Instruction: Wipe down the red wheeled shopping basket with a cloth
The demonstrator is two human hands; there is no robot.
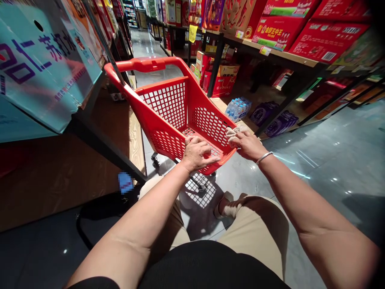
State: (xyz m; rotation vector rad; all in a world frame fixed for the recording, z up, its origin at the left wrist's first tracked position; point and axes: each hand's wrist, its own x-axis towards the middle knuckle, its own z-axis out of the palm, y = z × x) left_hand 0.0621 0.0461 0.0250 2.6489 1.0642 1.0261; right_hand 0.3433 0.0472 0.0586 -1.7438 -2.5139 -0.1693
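Head view, centre: left hand [197,154] clamps red cart [159,136] rim, likely steadying it; right hand [248,145] clenched on cloth [233,131] against rim.

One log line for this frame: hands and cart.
left hand: grips near rim of red cart | right hand: holds cloth at same rim | cart: nothing visible inside

Forearms bare, no long sleeves. Thin silver bangle [264,157] at the wrist of the right hand [248,145], centre-right of frame. Black top [207,265] along the bottom edge, black sleeve edge [90,283] bottom left. Beige trousers [258,228] lower centre. Tan shoe [229,206] just above.
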